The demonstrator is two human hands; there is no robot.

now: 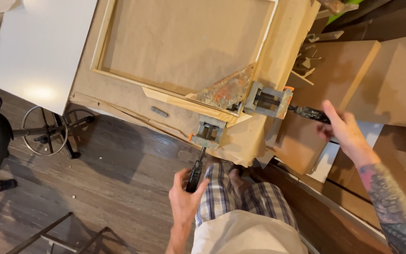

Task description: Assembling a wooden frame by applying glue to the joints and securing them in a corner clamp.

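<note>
The left hand [184, 197] is closed around one black screw handle [195, 173] of the corner clamp [240, 113] gripping the wooden frame [165, 89] on the surface [278, 51], while the right hand [344, 129] grips the other handle [312, 113].

the scene is lit warm and rather evenly, neither dim nor harsh. the strongest light falls on the white board [43, 47] at the upper left of the frame, where a soft round glare spot sits near its lower edge and washes out the surface. the dark wooden floor [118, 183] at the lower left is dimmer, with soft wide shadows under the stool [48, 129] and along the table edge. the centre of the frame is sharp; the wood grain of the frame [184, 101] reads clearly. the right hand [344, 131] at the right side is slightly blurred. straight lines bend a little toward the corners, as a wide lens does.
</note>
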